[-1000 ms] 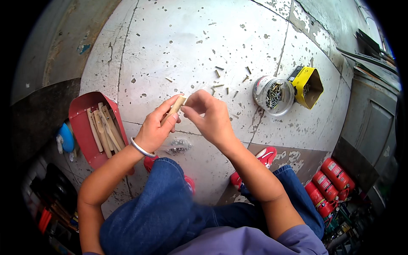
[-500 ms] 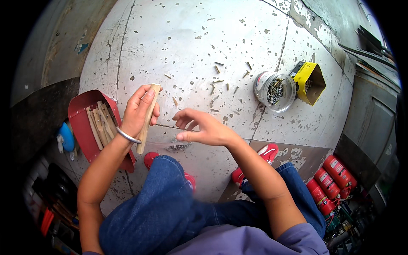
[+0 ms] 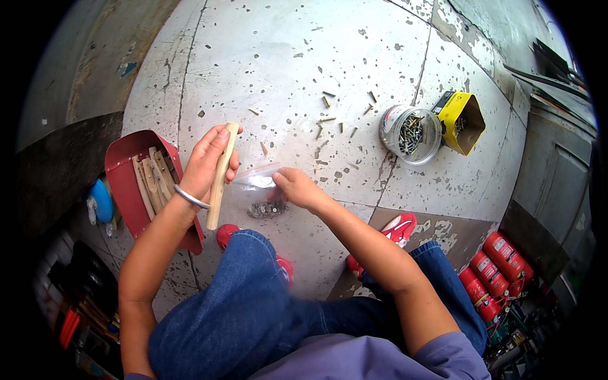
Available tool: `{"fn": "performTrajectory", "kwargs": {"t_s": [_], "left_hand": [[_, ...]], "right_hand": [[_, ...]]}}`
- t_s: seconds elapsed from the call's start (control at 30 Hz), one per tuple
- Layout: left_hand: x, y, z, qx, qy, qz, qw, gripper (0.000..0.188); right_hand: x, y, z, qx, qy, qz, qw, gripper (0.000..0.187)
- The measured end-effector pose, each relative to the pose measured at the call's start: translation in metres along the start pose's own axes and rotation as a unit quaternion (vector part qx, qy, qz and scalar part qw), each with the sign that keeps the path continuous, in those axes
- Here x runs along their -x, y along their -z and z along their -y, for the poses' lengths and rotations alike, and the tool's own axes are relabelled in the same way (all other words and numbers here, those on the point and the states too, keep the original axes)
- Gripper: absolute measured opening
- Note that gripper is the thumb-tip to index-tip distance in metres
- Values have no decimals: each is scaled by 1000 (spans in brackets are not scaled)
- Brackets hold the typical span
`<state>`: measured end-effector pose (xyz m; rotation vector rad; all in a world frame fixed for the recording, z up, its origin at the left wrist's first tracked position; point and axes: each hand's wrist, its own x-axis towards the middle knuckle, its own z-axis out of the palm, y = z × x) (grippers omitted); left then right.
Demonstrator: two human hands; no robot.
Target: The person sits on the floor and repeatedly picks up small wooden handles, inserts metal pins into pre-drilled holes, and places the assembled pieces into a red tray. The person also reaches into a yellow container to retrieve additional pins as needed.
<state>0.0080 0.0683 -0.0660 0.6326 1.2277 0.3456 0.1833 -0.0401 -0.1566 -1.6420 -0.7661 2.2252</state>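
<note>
My left hand point(image 3: 206, 161), with a bangle at the wrist, is closed around a pale wooden handle point(image 3: 218, 187) that stands nearly lengthwise over the floor. Just to its right, my right hand point(image 3: 300, 187) pinches the upper corner of a clear zip bag point(image 3: 256, 182). Small dark metal pieces, which look like nuts, lie gathered in the bag's lower end. Several loose screws point(image 3: 327, 119) are scattered on the floor farther away. At my left, a red bin point(image 3: 123, 183) holds several more wooden pieces point(image 3: 152, 180).
A clear plastic jar point(image 3: 410, 134) full of screws lies tilted beside a yellow box point(image 3: 461, 123) at the right. Red fire extinguishers point(image 3: 491, 272) lie at the lower right, near a grey cabinet point(image 3: 557, 171). A blue object point(image 3: 100, 201) sits left of the bin. My red shoes point(image 3: 399, 229) stand below.
My right hand has moved down and left from hovering with fingers apart and has taken hold of the zip bag, whose top is now raised. The left hand keeps the wooden handle.
</note>
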Motion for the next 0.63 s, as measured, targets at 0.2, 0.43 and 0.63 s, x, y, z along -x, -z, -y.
{"fn": "performTrajectory", "kwargs": {"t_s": [0.2,0.43,0.63], "left_hand": [[7,0,1,13,3,-8,1000,36],[15,10,-4,8,-25,-24,999,37],[19,15,-8,32,-38,-17,999,38]], "right_hand": [[4,-1,4,-68,-40,-6,997,32],[26,-1,20,-210,-62,49,975,31],[44,19,59,-320,-44,99,941,31]]}}
